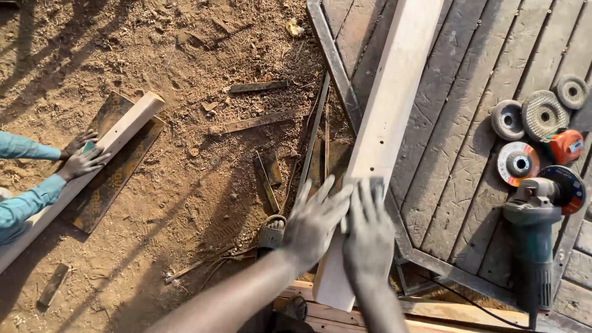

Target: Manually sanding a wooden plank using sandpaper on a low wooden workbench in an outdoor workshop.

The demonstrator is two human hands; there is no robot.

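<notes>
Both hands [342, 225] press a pale beam [385, 123] running away, upper right.

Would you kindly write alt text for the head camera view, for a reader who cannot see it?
Two dusty hands, left hand and right hand, press on a pale wooden beam lying across a plank table, with an angle grinder and grinding discs beside it. Another person's hands work a second beam on sawdust-covered ground.

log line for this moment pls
left hand flat on pale plank | right hand flat on plank | angle grinder on wooden table
</notes>
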